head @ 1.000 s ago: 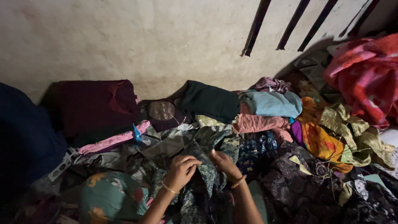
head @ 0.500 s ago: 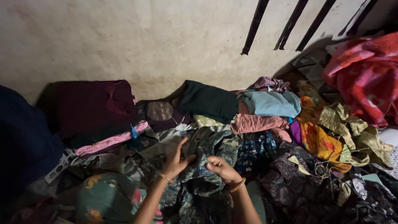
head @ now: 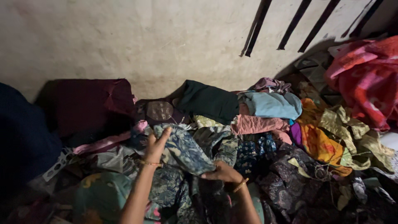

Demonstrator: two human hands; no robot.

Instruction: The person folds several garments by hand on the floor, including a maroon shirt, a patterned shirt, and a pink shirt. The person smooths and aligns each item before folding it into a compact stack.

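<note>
both hands (head: 157, 145) – on patterned cloth (head: 184, 151)

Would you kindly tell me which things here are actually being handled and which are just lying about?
In hand:
- blue-green printed cloth, held by the left hand and right hand

Lying about:
- light blue garment
- pink garment
- dark green garment
- orange cloth
- red patterned cloth
- maroon fabric

the left hand (head: 156, 144) lifts one edge of a dark blue-green patterned cloth (head: 182, 150), the right hand (head: 222, 171) gripping its lower edge. folded light blue (head: 271, 103) and pink (head: 259, 123) clothes lie beyond, by the wall (head: 124, 37).
</note>
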